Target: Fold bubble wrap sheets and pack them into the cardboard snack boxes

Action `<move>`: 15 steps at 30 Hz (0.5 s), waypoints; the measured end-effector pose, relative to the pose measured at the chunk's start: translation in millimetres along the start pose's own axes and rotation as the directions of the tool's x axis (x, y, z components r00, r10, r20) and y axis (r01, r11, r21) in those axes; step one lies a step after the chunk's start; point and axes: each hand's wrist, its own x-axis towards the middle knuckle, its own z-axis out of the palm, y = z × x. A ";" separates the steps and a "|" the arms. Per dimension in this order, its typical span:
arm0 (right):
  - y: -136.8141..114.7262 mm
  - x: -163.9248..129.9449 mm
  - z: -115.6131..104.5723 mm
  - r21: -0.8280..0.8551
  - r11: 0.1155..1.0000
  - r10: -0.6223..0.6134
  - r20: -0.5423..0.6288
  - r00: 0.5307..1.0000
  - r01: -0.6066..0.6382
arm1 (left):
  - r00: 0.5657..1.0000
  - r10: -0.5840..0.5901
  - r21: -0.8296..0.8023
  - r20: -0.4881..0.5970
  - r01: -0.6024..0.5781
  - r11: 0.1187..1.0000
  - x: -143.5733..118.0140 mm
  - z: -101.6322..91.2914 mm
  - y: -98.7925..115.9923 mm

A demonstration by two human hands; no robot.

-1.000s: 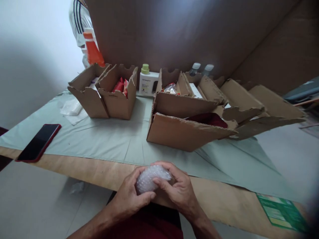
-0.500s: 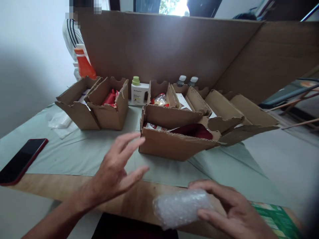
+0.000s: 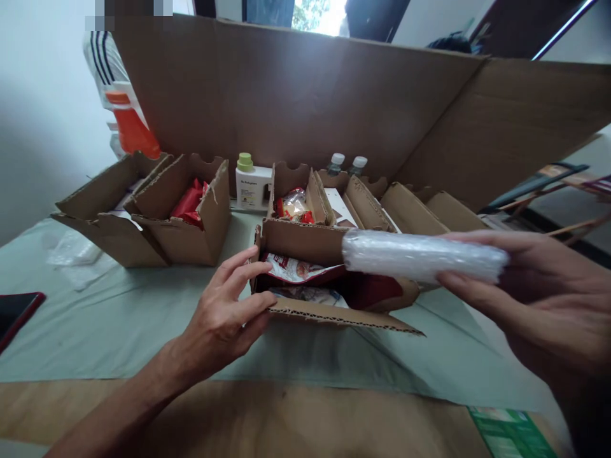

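My right hand (image 3: 539, 286) grips a bubble-wrapped bundle (image 3: 420, 256), held level above the right half of the front cardboard box (image 3: 305, 238); what is inside the wrap cannot be made out. At the left end of that box, my left hand (image 3: 233, 305) has its fingers over the side wall and its thumb on the front wall, which leans outward. In the box lie a printed packet (image 3: 298, 268) and a dark red thing (image 3: 377, 291), partly hidden by the bundle.
More cardboard boxes stand behind and at left; one holds a red package (image 3: 191, 202), another snack packs (image 3: 294, 207). A white bottle (image 3: 252, 187) and an orange bottle (image 3: 133, 130) stand near a tall cardboard panel (image 3: 286, 95). A phone (image 3: 19, 315) lies left. A person's striped sleeve shows behind.
My right hand has lifted the bubble-wrapped bundle from the table's near edge to above the front box. My left hand has reached that box and its front wall now tilts outward.
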 end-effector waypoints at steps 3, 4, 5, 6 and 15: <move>-14.6 16.3 14.7 -0.039 0.990 -0.127 0.183 0.975 0.136 | 1.000 0.014 -0.027 -0.004 -0.014 1.000 -2.1 2.1 -2.6; -19.1 19.8 18.3 -0.050 0.983 -0.157 0.246 0.956 0.174 | 1.000 0.015 -0.035 -0.010 -0.016 0.999 -3.7 3.1 -3.4; -22.8 22.4 21.3 -0.062 0.978 -0.173 0.312 0.934 0.202 | 1.000 0.015 -0.042 -0.014 -0.015 0.999 -5.4 4.1 -4.0; -25.3 24.4 23.6 -0.077 0.973 -0.173 0.377 0.910 0.217 | 1.000 0.013 -0.049 -0.015 -0.014 0.999 -7.2 5.0 -4.6; 5.7 28.2 14.5 -0.417 0.793 -0.095 0.635 0.766 0.443 | 1.000 0.005 -0.059 -0.031 -0.006 0.998 -11.5 7.6 -7.5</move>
